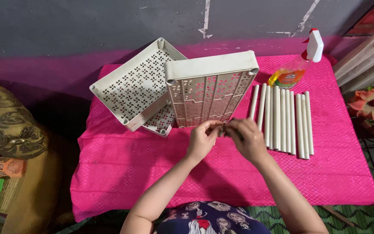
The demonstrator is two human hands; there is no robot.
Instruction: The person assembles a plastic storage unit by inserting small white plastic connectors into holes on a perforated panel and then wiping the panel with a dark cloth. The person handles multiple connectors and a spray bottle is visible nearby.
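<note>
A small dark piece (227,128), too small to identify, sits pinched between the fingertips of the left hand (202,139) and right hand (248,138), just in front of the upright perforated shelf tray (208,93) on the pink tablecloth (152,173). Both hands are closed narrowly on it. Handling it well probably means keeping that grip low over the cloth, clear of the white tubes (282,119) beside the right hand.

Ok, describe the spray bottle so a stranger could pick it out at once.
Start at the bright pink cloth-covered table and look to its far right corner, past the row of white plastic tubes. There lies the clear spray bottle of yellow liquid, the only thing with a white and red trigger head.
</note>
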